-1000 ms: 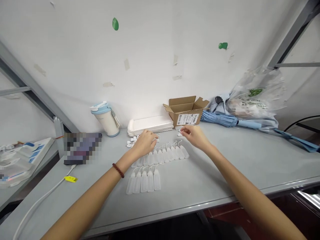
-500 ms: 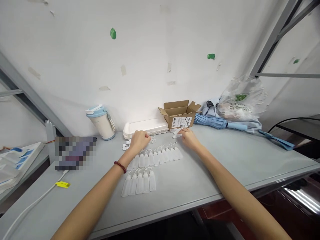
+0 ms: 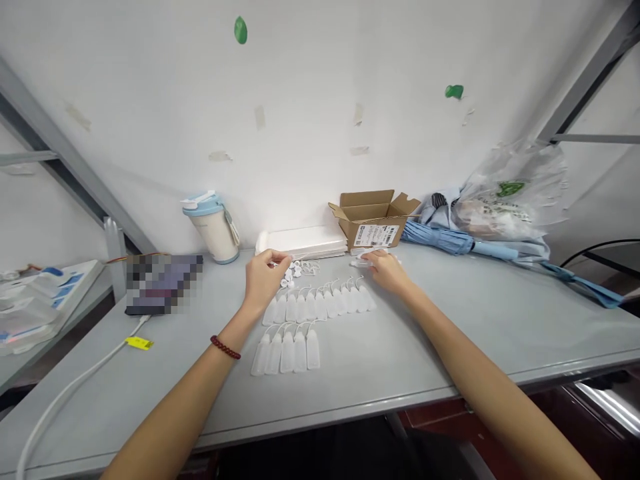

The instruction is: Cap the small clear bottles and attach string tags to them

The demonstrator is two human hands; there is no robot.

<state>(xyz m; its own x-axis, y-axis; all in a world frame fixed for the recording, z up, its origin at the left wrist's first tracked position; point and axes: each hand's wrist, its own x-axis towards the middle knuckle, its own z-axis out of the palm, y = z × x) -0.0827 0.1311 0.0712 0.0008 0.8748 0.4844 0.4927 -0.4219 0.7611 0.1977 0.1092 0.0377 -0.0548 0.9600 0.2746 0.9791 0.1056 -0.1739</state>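
My left hand is closed in a pinch beside a small pile of white caps; whatever lies between its fingertips is too small to make out. My right hand has its fingers curled down on a small translucent bottle, among similar pieces in front of the cardboard box. Between my forearms, flat translucent bottles lie in two rows, several in each, with thin white cords at their necks. More thin white cords lie loosely to the right of the caps.
Against the wall stand a blue-lidded cup, a stack of white trays and an open cardboard box. A folded blue umbrella and plastic bag are at right. A pixelated device with a white cable lies at left.
My left hand has drawn back left of the caps, uncovering them, and pinches closed. My right hand stays by the box, fingers on the translucent pieces. The whole view has shifted a little.
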